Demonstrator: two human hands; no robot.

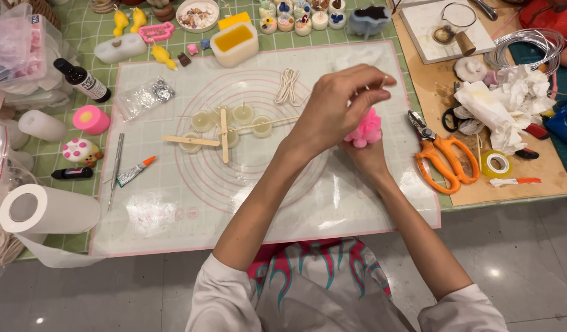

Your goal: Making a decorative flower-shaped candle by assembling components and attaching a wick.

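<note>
A pink flower-shaped candle [364,129] sits in my right hand [369,157], which cups it from below above the translucent work mat [172,203]. My left hand [342,104] reaches over the candle's top, fingers pinched on a thin wick [383,82] that sticks up from it. Both hands hover over the mat's right half.
Several small clear cups with wicks and wooden sticks [225,126] lie at the mat's centre, a white wick coil [287,86] behind them. Orange shears [443,157], tape roll [497,163] and crumpled tissue [505,104] lie right. Paper towel roll [46,210], glue tube [134,171], dark bottle [81,80] lie left.
</note>
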